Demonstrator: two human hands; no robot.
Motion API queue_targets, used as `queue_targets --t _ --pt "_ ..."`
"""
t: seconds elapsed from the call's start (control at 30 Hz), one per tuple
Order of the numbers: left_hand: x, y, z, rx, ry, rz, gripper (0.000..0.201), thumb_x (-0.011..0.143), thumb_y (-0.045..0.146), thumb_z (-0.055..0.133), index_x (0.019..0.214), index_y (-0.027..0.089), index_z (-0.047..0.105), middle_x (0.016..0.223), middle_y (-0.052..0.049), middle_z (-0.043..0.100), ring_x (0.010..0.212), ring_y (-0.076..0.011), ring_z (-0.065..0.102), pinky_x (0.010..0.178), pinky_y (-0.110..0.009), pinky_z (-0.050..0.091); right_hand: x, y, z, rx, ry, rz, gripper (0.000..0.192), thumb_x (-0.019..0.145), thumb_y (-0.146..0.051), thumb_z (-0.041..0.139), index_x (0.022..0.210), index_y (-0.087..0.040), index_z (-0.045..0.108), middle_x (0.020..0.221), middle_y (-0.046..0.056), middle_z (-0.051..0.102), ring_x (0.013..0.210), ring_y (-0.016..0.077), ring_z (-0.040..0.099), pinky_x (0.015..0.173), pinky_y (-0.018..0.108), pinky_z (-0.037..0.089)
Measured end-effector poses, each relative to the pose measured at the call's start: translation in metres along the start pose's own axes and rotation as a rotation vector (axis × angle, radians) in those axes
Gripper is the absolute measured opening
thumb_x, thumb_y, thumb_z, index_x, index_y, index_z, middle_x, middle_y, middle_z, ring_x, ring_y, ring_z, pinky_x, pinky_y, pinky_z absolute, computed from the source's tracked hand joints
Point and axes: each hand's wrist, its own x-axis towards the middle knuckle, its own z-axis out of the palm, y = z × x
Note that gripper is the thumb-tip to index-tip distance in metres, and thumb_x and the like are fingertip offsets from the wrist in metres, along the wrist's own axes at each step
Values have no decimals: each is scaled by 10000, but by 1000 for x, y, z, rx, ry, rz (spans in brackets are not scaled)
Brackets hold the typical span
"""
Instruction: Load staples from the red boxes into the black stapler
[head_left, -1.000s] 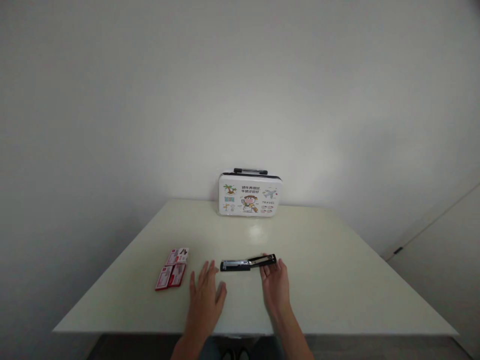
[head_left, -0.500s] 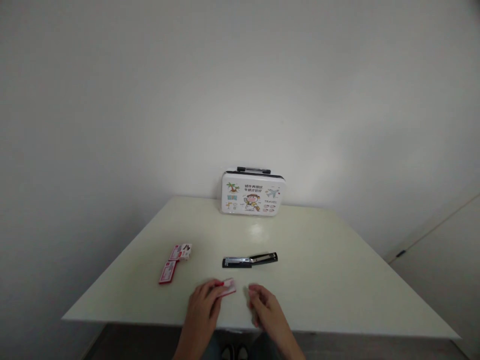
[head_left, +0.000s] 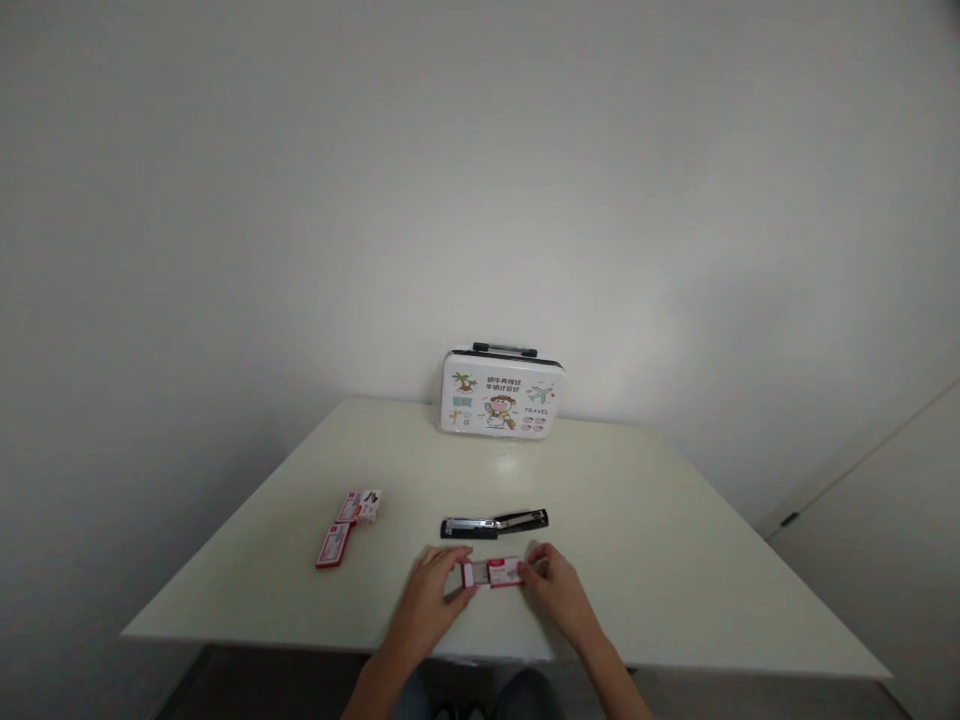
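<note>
Both hands pinch one small red-and-white cardboard staple box (head_left: 491, 573) at the near edge of the table: the left hand (head_left: 435, 598) grips its left end, the right hand (head_left: 559, 590) its right end, fingertips pressed onto the short faces. The box lies lengthwise between them, just above or on the tabletop; which cannot be told. It appears partly slid open, a pale inner tray showing at the left. Judged from its size and material, it is light and thin-walled, easily crushed, best held by the ends as here. Just beyond it lies a black metal stapler (head_left: 495, 523), swung open flat, hard and glossy. Well to the left lie two more red-and-white boxes (head_left: 347, 525). The smooth, cream tabletop (head_left: 660, 560) carries a white, hard-shelled, cartoon-printed carry case (head_left: 501, 392) upright against the wall.
</note>
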Motion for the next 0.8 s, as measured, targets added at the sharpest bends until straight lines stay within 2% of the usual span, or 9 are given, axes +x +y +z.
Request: queue_targets --t 0.07,0.1,0.23,0.4,0.47,0.57,0.7,0.8 --pt "-1 0 0 -4 5 0 477 835 211 694 1302 288 633 1208 -58 685 1113 -243 611 996 -392 485 2 -14 -2 -78 -25 -70 283 883 -355 538 1053 -229 726 704 11 697 655 190 618 622 262 387" --pt "-2 0 0 -5 5 1 482 836 216 697 1308 290 630 1204 -57 687 1110 -244 612 998 -395 484 5 -23 -1 -114 -54 -116 252 863 -329 570 1028 -256 745 728 7 714 684 190 633 645 263 391" --pt "-1 1 -1 -5 4 5 467 835 246 719 1294 292 643 1205 -56 690 1113 -246 613 994 -390 487 25 -53 8 -246 -206 -285 119 713 -214 692 724 -296 777 736 0 751 777 217 681 734 282 415" --pt "-1 2 -4 -2 10 -1 476 818 270 750 1282 298 649 1202 -48 693 1119 -242 617 987 -374 493 45 -73 15 -346 -295 -404 126 601 -126 718 587 -250 732 669 40 737 787 256 694 784 314 441" --pt "-1 3 -4 -3 13 0 468 817 263 746 1274 300 653 1206 -48 694 1122 -242 617 988 -373 491 47 -74 12 -346 -317 -437 107 606 -138 717 602 -244 724 685 32 737 785 245 690 783 304 440" --pt "-2 4 -5 -5 17 0 456 819 245 731 1267 297 657 1205 -52 695 1127 -245 617 992 -377 490 42 -67 0 -309 -310 -452 104 673 -174 689 729 -247 738 772 1 742 780 200 670 747 266 426" --pt "-2 6 -7 -2 14 -1 479 809 227 723 1276 302 651 1201 -53 696 1110 -248 625 974 -384 499 28 -44 -19 -246 -232 -386 154 771 -171 604 859 -230 714 793 -17 703 713 155 621 662 232 403" --pt "-1 7 -10 8 18 4 431 825 271 721 1251 303 662 1212 -54 694 1140 -261 612 994 -400 483 14 -25 -29 -216 -176 -325 215 845 -207 565 1000 -224 712 796 -6 675 693 163 604 645 243 413"
